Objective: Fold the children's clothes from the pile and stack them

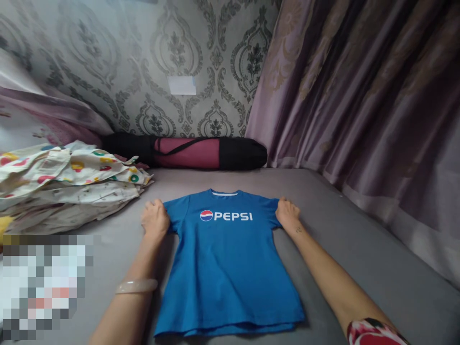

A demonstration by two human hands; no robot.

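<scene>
A blue T-shirt [230,268] with a white PEPSI logo lies flat, front up, on a grey bed sheet [359,249], its collar pointing away from me. My left hand [155,218] is closed on the shirt's left sleeve. My right hand [287,214] is closed on the right sleeve. Both arms reach forward along the shirt's sides. A pale bangle sits on my left wrist.
A pile of white cloth with coloured rings [68,182] lies at the left. A rolled mat in a black and maroon bag [190,152] rests against the patterned wall. Purple curtains [359,96] hang along the right. A blurred patch covers the lower left corner.
</scene>
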